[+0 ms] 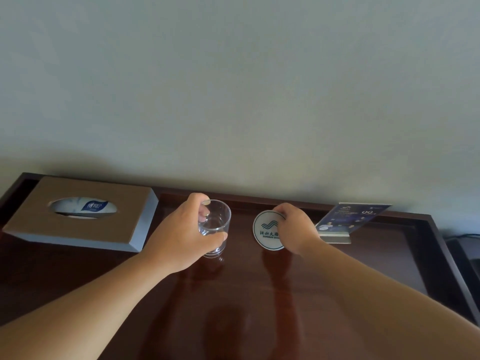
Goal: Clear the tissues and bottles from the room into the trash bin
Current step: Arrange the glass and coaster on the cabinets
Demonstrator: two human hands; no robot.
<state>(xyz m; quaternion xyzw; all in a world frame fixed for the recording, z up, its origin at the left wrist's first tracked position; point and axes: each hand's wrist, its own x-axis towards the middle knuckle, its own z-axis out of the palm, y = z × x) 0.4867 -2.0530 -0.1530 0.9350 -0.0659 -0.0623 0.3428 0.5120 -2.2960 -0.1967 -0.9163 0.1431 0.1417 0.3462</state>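
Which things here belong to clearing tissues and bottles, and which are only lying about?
Job: tissue box; no bottle or bin in view.
Not the job: glass in left hand, coaster in right hand, card stand.

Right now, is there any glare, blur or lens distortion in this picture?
Head view: the glossy tabletop mirrors both arms as reddish streaks; the wide-angle lens bows its back edge; the clear glass in the left hand carries bright highlights but its rim reads cleanly; the coaster pinched by the right hand is fairly sharp; the tissue box sits in soft, even light.
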